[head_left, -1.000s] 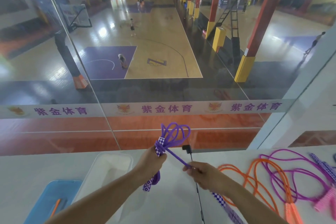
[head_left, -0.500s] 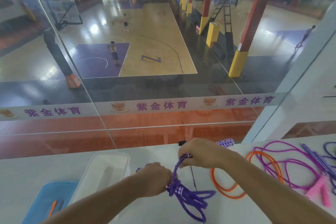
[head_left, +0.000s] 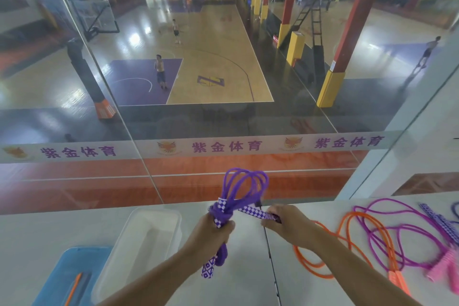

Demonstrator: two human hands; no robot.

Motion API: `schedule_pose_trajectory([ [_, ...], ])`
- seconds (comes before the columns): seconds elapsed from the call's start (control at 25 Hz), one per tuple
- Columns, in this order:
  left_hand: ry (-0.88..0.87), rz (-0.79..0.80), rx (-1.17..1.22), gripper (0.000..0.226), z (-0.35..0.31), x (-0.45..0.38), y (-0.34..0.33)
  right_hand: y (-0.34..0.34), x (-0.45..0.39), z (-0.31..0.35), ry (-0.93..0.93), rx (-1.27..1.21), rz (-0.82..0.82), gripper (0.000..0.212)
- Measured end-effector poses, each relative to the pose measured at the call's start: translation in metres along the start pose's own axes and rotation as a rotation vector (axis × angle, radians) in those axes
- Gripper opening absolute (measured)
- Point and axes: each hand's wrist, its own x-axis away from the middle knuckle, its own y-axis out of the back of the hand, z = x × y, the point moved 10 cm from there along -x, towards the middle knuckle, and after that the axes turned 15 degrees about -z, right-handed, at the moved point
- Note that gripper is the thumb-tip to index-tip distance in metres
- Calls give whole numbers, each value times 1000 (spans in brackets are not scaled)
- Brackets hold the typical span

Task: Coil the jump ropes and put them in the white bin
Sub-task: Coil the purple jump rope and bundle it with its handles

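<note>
While your left hand [head_left: 211, 233] grips the coiled purple rope [head_left: 242, 187] and your right [head_left: 285, 226] pinches its checkered handle [head_left: 255, 213], the white bin [head_left: 149, 238] sits just left, nearer your left hand.

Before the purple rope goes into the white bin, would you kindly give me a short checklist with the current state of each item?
1. Purple jump rope bundled into loops: ok.
2. Left hand grips the bundle's wrapped middle: ok.
3. Free checkered handle tucked in: not ok, the right hand holds it out to the side.
4. Wrap tight enough to hold: cannot tell.
5. White bin within reach beside the left hand, open on top: ok.
6. Orange jump rope and magenta jump rope coiled: not ok, loose on the table.
</note>
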Motion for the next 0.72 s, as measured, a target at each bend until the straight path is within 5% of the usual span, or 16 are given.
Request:
schedule_pose_trajectory([
  [0.08, 184, 52, 161, 7, 18, -4, -4, -12, 7, -2, -109, 4, 47, 26],
  [0.24, 469, 217, 501, 9, 37, 6, -27, -43, 29, 2, -516, -602, 183, 10],
  [0.32, 504, 213, 575, 9, 38, 6, -31, -54, 35, 6, -660, -782, 211, 21],
  [0.44, 562, 96, 685, 6, 44, -2, -28, -58, 37, 5, -710, -725, 175, 39],
  [0.56, 626, -44, 762, 5, 57, -11, -20, -58, 40, 12, -606, -551, 255, 31],
  [0.72, 492, -90, 400, 4, 71, -20, -8, -42, 39, 19, -473, -378, 321, 39],
])
